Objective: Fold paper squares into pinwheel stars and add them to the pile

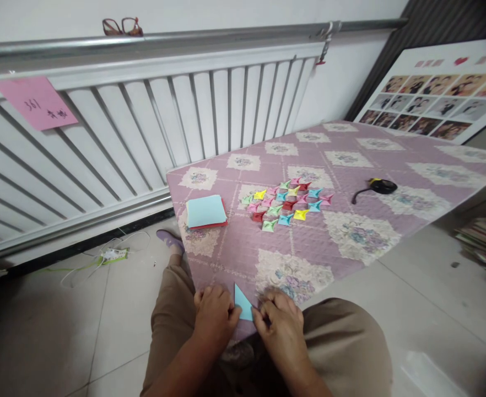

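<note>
My left hand and my right hand both pinch a small light blue folded paper at the near corner of the table, which wears a pink patterned cloth. The paper shows as a pointed triangle between my fingers. Further up the table lies a cluster of several small folded paper stars in pink, green, yellow, blue and red. To their left sits a stack of square paper sheets, light blue on top and red beneath.
A black object with a strap lies on the table's right part. A white radiator runs along the wall, with a pink note and glasses on it. A photo board leans at right. Cables lie on the floor.
</note>
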{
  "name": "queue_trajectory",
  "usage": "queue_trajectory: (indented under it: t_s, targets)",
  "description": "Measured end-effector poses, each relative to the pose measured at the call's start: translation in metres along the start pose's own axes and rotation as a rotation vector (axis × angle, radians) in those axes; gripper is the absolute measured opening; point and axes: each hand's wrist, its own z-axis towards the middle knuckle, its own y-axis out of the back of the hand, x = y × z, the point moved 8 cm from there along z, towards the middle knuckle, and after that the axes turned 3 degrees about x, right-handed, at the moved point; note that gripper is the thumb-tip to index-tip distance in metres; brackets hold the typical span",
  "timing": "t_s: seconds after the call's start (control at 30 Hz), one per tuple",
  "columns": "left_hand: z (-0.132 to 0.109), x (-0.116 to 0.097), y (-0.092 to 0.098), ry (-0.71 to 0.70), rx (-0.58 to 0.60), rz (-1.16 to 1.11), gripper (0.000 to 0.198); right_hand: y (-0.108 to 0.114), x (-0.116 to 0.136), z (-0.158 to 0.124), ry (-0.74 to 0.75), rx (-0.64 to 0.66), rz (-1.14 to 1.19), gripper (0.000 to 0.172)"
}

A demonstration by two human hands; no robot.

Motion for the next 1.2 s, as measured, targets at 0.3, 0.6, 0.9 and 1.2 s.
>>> queue_trajectory:
  t_s: [0.3,0.6,0.9,1.2]
  targets:
    - [-0.006,-0.015,-0.026,-0.459,-0.026,0.091,0.030,0.006,0.003,0.002,0.000,-0.004,0.021,0.020]
    - [-0.005,-0.012,-0.033,-0.495,0.151,0.164,0.041,0.003,0.002,-0.003,0.026,0.002,0.049,0.021]
    - [-0.008,-0.008,-0.027,-0.563,0.271,0.131,0.054,0.006,-0.001,-0.012,0.063,-0.070,0.086,0.014]
    - [-0.013,-0.008,-0.024,-0.657,0.335,0.167,0.076,-0.001,0.038,-0.026,0.354,0.004,-0.125,0.044]
